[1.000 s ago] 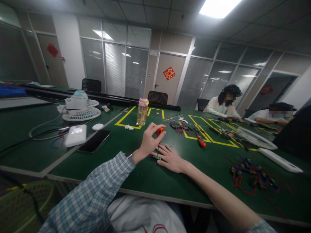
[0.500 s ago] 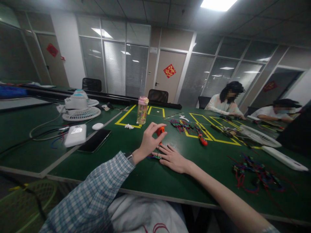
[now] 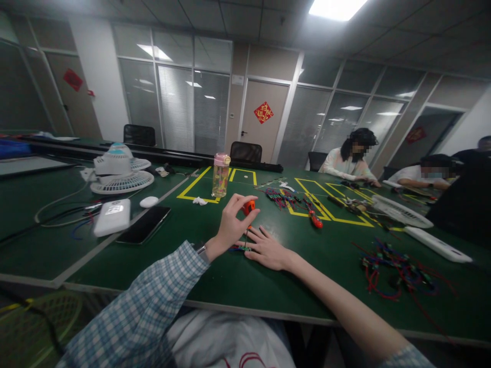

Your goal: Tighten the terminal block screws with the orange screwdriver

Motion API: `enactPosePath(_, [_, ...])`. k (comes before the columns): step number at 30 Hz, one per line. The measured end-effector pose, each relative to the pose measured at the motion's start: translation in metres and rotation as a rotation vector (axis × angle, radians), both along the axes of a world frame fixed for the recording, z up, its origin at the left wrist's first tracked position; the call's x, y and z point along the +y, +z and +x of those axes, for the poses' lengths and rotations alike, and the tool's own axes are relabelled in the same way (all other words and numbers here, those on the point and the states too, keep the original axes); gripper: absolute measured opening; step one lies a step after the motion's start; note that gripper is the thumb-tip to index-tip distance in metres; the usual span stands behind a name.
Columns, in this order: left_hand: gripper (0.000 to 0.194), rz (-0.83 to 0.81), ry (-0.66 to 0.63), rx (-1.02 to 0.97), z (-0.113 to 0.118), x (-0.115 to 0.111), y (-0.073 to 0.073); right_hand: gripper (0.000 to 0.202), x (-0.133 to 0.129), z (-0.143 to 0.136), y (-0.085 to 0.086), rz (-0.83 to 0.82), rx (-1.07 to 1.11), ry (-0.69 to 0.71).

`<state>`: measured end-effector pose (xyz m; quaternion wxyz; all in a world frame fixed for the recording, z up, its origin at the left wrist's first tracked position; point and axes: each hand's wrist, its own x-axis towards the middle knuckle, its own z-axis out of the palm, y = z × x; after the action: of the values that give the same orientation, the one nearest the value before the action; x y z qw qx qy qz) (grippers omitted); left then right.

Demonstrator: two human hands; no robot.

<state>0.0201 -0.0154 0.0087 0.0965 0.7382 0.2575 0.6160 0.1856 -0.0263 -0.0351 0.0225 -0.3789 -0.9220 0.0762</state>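
Note:
My left hand [image 3: 232, 222] is closed around the top of a screwdriver [image 3: 250, 206] with an orange-red handle, thumb and fingers pinching it. The screwdriver stands nearly upright, its thin shaft pointing down at a small green circuit board [image 3: 244, 248] with thin wires. Exactly where the tip meets the board is too small to make out. My right hand [image 3: 269, 250] lies flat on the table with fingers spread, its thumb at the edge of the board. Part of the board is hidden by my hands.
Past my hands stands a pink-lidded bottle [image 3: 221, 176]. A phone [image 3: 143, 225], a white power bank [image 3: 112, 217] and a fan [image 3: 121, 179] lie left. Wired boards [image 3: 397, 268], another screwdriver [image 3: 316, 219] and a white bar [image 3: 437, 244] are right. Co-workers [image 3: 347, 159] sit beyond.
The camera view has turned slightly right, and a dark-clothed person now shows at the right edge. Both hands and the screwdriver keep nearly the same pose over the board.

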Motion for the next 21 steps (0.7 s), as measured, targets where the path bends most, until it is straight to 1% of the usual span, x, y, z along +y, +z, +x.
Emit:
enactPosePath(4, [0.021, -0.041, -0.014, -0.023, 0.0016, 0.0013, -0.001, 0.046, -0.0013, -0.0006, 0.0014, 0.007, -0.01, -0.007])
enactPosePath(8, [0.027, -0.111, -0.075, -0.057, 0.0021, 0.0034, -0.0029, 0.046, -0.0027, -0.0014, 0.0033, 0.006, -0.011, -0.007])
enactPosePath(11, [0.026, -0.128, -0.124, -0.063, 0.0012, 0.003, -0.0032, 0.046, -0.0038, -0.0018, 0.0045, 0.015, -0.028, -0.006])
enactPosePath(14, [0.023, -0.107, -0.09, -0.048, 0.0001, 0.0023, -0.0024, 0.046, -0.0049, -0.0019, 0.0055, 0.026, -0.036, -0.003])
enactPosePath(17, [0.024, -0.107, -0.057, -0.047, -0.0001, 0.003, -0.002, 0.046, -0.0056, -0.0019, 0.0062, 0.035, -0.035, 0.004])
enactPosePath(21, [0.027, -0.169, -0.106, -0.059, -0.0004, 0.0043, -0.0031, 0.046, -0.0052, -0.0022, 0.0067, 0.03, -0.043, 0.004])
